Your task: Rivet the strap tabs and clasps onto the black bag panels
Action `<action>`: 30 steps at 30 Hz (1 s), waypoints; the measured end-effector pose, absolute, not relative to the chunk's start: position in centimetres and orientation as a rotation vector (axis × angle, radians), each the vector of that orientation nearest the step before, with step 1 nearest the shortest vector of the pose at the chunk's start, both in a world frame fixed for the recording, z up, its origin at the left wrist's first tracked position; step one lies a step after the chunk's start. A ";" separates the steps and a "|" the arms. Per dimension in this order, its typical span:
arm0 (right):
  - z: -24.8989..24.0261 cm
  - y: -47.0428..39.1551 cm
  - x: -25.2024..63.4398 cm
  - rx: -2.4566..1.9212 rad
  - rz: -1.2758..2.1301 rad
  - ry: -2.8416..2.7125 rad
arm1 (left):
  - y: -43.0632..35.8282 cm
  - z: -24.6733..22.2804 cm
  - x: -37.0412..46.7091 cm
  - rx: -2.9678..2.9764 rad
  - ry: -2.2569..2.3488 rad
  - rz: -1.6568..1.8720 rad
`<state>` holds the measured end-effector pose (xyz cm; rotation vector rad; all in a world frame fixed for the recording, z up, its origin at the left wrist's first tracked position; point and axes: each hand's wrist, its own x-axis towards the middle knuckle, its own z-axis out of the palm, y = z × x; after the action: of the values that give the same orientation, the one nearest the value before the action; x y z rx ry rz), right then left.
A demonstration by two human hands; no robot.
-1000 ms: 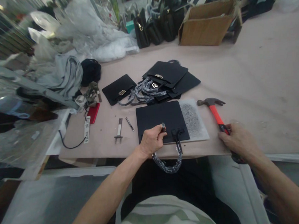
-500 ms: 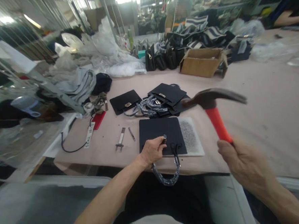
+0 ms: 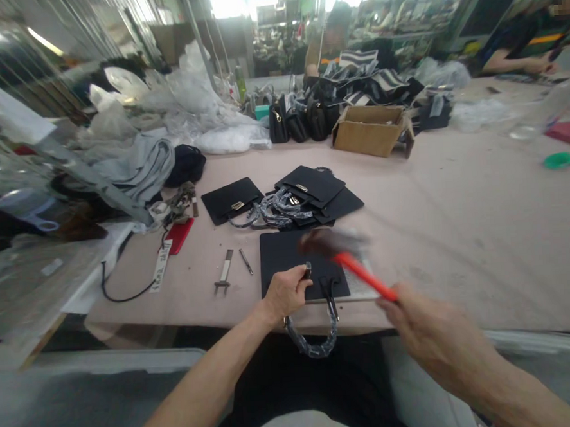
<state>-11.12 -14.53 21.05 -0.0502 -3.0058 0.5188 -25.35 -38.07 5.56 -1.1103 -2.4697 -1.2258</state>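
My right hand (image 3: 429, 324) is closed round the red handle of a claw hammer (image 3: 363, 274), whose dark head is smeared by motion above the right part of a black bag panel (image 3: 282, 252). My left hand (image 3: 286, 292) pinches a short metal punch (image 3: 308, 270) upright over that panel; its lower end is hidden by my fingers. A bag handle (image 3: 315, 348) wrapped in clear film hangs from the panel over the table's front edge. Under the panel, a pale slab (image 3: 361, 286) shows at the right.
Behind lie more black panels (image 3: 312, 183) with film-wrapped handles. To the left are a forked tool (image 3: 224, 272), a thin metal rod (image 3: 246, 261) and a red object (image 3: 181, 236). A cardboard box (image 3: 369, 131) and black bags (image 3: 316, 118) stand farther back. Other people sit beyond.
My right hand has swung the hammer down and left, from beside the panel to over it. My left hand still holds the punch in the same place on the panel. The view has shifted slightly.
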 end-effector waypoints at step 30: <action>6.2 -19.5 -18.6 0.264 0.497 -2.918 | -41.8 7.9 -30.3 0.223 -1.948 -2.407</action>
<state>-18.65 -19.49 6.16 0.2642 -2.9183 0.4973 -30.32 -41.76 7.89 0.2233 -1.9477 -2.4071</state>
